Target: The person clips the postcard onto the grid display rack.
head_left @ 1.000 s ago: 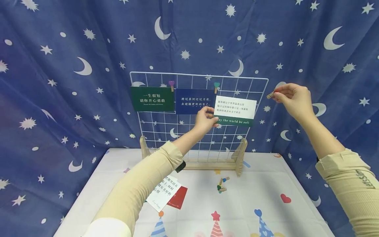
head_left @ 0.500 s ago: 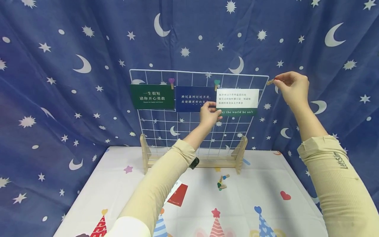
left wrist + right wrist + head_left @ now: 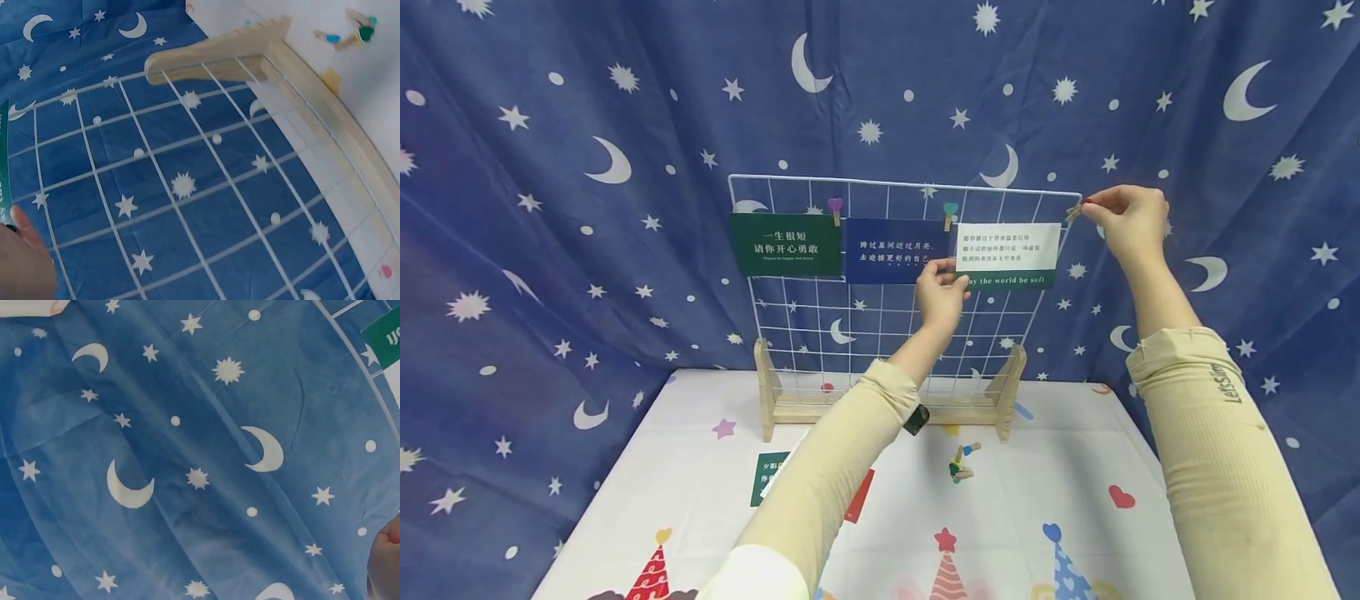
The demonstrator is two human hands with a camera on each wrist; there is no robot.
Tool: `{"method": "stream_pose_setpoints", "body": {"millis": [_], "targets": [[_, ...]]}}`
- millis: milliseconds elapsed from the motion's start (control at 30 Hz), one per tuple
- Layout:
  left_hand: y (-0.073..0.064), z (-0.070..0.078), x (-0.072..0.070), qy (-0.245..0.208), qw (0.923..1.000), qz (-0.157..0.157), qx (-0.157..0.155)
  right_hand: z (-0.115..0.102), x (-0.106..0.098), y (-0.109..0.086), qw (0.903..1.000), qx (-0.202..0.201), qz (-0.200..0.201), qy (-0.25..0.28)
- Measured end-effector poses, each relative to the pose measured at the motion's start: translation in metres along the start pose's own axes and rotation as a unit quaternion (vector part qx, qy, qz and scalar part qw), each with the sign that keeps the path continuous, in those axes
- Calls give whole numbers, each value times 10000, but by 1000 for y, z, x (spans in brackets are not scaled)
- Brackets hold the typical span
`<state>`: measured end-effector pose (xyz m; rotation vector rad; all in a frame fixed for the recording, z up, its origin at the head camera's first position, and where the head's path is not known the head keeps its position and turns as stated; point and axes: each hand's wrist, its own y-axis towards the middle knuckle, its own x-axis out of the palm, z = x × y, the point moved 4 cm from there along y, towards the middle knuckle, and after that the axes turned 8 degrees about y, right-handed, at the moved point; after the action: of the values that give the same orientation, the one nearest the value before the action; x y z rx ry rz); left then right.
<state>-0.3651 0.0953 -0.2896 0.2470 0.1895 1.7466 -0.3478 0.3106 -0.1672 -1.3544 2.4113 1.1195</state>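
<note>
A white card with a green lower band is pinched at its lower left corner by my left hand, in front of the wire grid rack's upper right part. Between the thumb and fingers of my right hand is a small wooden clothespin, at the grid's top right corner beside the card. Its top is mostly covered by the fingers. In the left wrist view, the hand and a sliver of card show at the left edge. The right wrist view catches only part of the hand.
A green card and a blue card hang on the grid, with purple and teal heart clothespins. The rack's wooden base stands on the table. Several clothespins and a red card lie there.
The card has risen, straightened and shifted right with my left hand. My right hand has moved up, then left, bringing the clothespin to the grid's top right corner.
</note>
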Motion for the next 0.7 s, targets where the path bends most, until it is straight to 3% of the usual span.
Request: {"method": "stream_pose_setpoints", "body": {"millis": [133,433,700], "targets": [[0,-3,4,-254,9994,245,-7,1,8,3,9999,157,-53,-44],[-3,-8,10,-342,9972,656,-60,2,13,9,9999,79,-105,-31],[-4,-14,15,-720,9926,897,-392,6,18,6,9995,146,-270,-65]]}}
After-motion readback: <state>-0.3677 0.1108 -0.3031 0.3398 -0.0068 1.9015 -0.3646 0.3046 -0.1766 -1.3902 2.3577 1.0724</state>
